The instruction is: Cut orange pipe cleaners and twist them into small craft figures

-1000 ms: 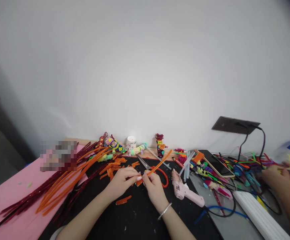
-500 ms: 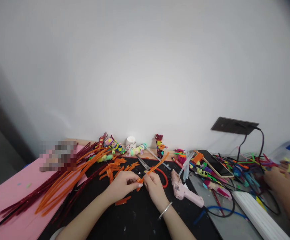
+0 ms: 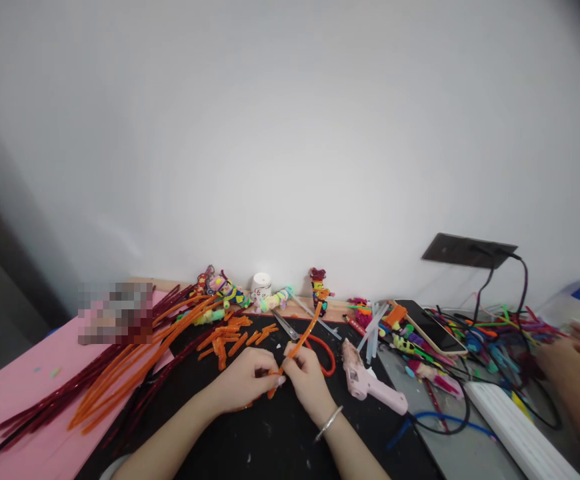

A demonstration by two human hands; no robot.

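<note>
An orange pipe cleaner point(image 3: 309, 333) slants up from between my two hands, its lower part curled near the fingertips. My left hand point(image 3: 250, 378) pinches its lower portion, thumb against fingers. Close beside it, my right hand point(image 3: 307, 378) grips the same strip between thumb and forefinger. Cut orange pipe cleaner pieces point(image 3: 224, 339) lie in a loose pile beyond my left hand. Behind my right hand rest scissors with red handles point(image 3: 328, 357), partly covered by that hand. A pink glue gun point(image 3: 370, 387) lies to the right on the black mat point(image 3: 270, 447).
Long orange strips point(image 3: 120, 380) and dark red strips point(image 3: 70, 393) spread across the pink surface at left. Small figures point(image 3: 319, 293) stand along the wall. Rightward are glue sticks point(image 3: 374, 330), a phone point(image 3: 433, 327), a white power strip point(image 3: 515, 427) and another person's hand point(image 3: 573, 373).
My hands have shifted slightly lower and the orange pipe cleaner tilts more upright between them. The other person's hand at right has moved a little.
</note>
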